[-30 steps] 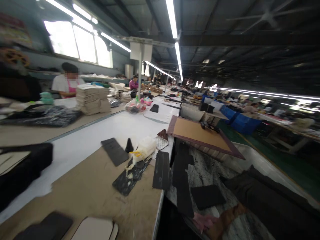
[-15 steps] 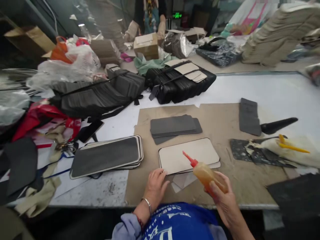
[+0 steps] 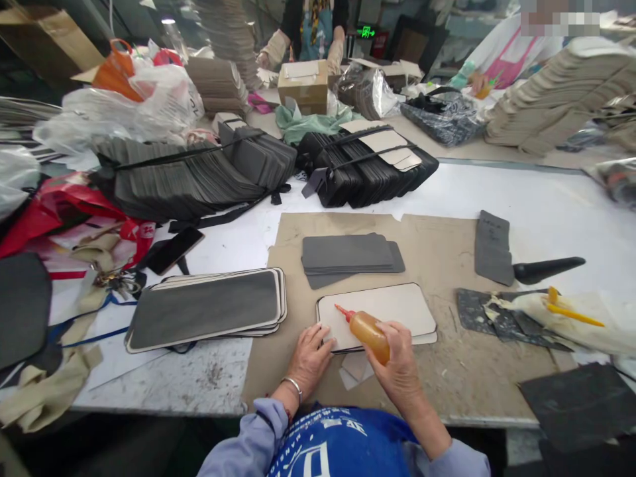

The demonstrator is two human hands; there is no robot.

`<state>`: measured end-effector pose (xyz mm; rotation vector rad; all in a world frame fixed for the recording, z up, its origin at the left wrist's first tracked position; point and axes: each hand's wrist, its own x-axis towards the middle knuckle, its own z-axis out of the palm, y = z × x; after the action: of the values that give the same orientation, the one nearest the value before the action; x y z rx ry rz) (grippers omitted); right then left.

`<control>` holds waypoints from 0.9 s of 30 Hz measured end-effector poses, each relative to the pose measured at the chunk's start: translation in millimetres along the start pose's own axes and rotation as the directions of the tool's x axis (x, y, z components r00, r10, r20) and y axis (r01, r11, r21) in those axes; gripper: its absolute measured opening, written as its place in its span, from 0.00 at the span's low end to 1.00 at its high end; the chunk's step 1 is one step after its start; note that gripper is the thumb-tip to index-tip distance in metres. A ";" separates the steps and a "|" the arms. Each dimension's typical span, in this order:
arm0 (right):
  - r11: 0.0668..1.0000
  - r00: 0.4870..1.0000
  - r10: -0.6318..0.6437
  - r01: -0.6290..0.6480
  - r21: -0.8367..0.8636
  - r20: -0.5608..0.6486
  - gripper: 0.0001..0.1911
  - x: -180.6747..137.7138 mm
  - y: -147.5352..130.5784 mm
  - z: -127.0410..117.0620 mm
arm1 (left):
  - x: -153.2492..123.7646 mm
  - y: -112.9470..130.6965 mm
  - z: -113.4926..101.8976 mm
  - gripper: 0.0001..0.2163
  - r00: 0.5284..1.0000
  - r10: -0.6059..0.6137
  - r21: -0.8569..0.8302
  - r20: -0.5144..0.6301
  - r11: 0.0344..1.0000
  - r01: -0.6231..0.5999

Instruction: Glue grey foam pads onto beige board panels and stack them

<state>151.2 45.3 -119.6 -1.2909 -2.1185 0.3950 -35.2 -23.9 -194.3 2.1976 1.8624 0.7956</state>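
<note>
My right hand [image 3: 400, 371] is wrapped round an amber squeeze bottle [image 3: 366, 329] with a red nozzle, tipped left so the tip is over the near left part of a white rounded panel [image 3: 392, 306]. That panel tops a small stack on a brown paper sheet [image 3: 437, 245]. My left hand [image 3: 309, 356] lies flat with fingers spread, its fingertips on the panel's near left corner. A steel bangle is on that wrist.
A pile of grey rounded panels [image 3: 206, 308] lies left of the paper, a grey stack [image 3: 350, 255] behind the white one. Strapped black bundles [image 3: 370, 169] and bags sit farther back. A dark tool [image 3: 544, 269] and glue-smeared scraps [image 3: 501, 315] lie right. Other people work across the table.
The view swung from the factory hall down to the table. Since half a second ago, my right hand has tipped the bottle lower and leftward onto the white panel; the left hand stays.
</note>
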 end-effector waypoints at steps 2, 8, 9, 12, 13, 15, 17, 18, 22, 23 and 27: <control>1.000 1.000 -0.023 0.023 -0.019 0.001 0.20 2.8 4.3 -3.5 | -0.2 0.4 -1.0 0.11 1.000 0.001 -0.008 -0.013 1.000 -0.001; 0.979 0.994 0.042 -0.061 -0.195 -0.098 0.17 1.8 44.3 -33.3 | -0.9 1.3 -0.4 0.11 1.000 0.010 -0.020 -0.029 1.000 -0.010; 0.973 0.992 0.059 -0.082 -0.216 -0.110 0.17 1.6 50.5 -38.3 | -1.0 1.4 -0.1 0.11 0.999 0.010 -0.016 -0.033 1.000 -0.011; 0.962 0.989 0.070 -0.101 -0.252 -0.130 0.17 3.2 55.7 -45.2 | -1.1 2.3 0.3 0.12 0.998 0.022 -0.007 -0.054 1.000 -0.023; 0.964 0.990 0.057 -0.088 -0.249 -0.131 0.17 4.0 52.2 -44.1 | -1.0 2.6 0.1 0.12 0.998 0.028 -0.003 -0.063 1.000 -0.029; 0.977 0.994 0.022 -0.043 -0.210 -0.103 0.17 5.3 39.2 -37.6 | -0.6 2.8 -0.3 0.12 0.996 0.042 0.006 -0.079 0.999 -0.041; 0.991 0.999 -0.008 0.002 -0.136 -0.042 0.18 6.2 24.0 -28.4 | -0.3 2.4 -0.5 0.11 0.995 0.054 0.015 -0.083 0.998 -0.053; 0.995 1.000 -0.020 0.019 -0.102 -0.010 0.19 6.8 18.0 -24.5 | -0.2 2.0 -0.5 0.11 0.995 0.060 0.017 -0.081 0.998 -0.059; 0.993 0.999 -0.046 0.048 -0.105 0.013 0.20 11.4 22.7 -25.7 | -0.7 1.3 1.1 0.09 0.995 0.062 0.013 -0.072 0.998 -0.061; 0.989 0.999 -0.042 0.040 -0.141 -0.011 0.19 13.2 31.6 -30.8 | -1.1 1.5 1.8 0.09 0.996 0.054 0.012 -0.073 0.998 -0.053; 0.955 0.993 -0.017 -0.018 -0.295 -0.116 0.15 19.8 76.7 -56.8 | -1.7 3.9 3.7 0.09 0.996 0.027 0.013 -0.081 1.000 -0.026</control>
<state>234.2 95.7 -110.8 -1.4418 -2.1335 -0.0016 -30.2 -25.6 -196.3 2.2331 1.8828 0.8938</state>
